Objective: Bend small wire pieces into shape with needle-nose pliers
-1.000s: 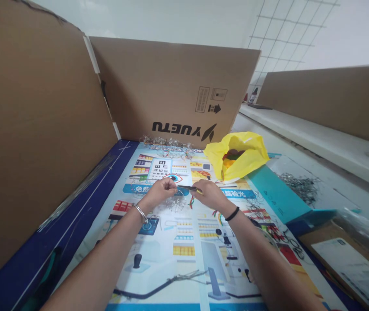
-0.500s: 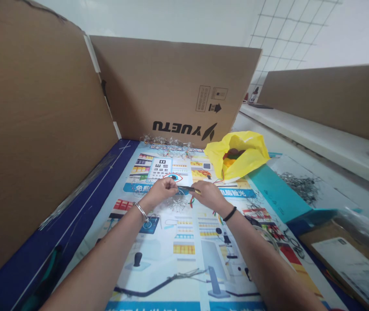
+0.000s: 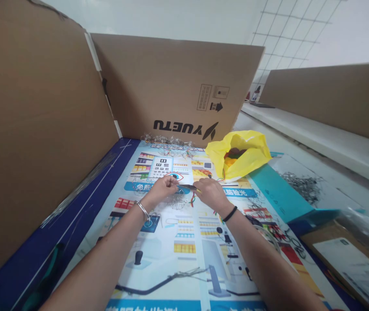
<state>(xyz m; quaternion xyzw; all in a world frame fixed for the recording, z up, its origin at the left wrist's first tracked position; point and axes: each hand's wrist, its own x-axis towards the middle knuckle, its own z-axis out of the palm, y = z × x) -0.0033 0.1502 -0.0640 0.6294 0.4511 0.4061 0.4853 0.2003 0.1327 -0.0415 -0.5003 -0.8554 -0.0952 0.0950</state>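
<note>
My right hand is closed around the handles of small pliers; their dark jaws point left. With fingertips pinched, my left hand meets the tips of the jaws and holds what looks like a thin wire, mostly too fine to see. Just below and between the hands lies a loose tangle of thin silver wire. Short red and green wires are beside it, under the pliers.
A printed poster covers the table. Cardboard panels stand at the back and left. Wire pieces line the back panel. A yellow bag sits back right, near a heap of wire bits. Straight wires lie left.
The pliers' jaws tilt slightly differently between the hands. Both hands stay in nearly the same place, and the view has shifted a little.
</note>
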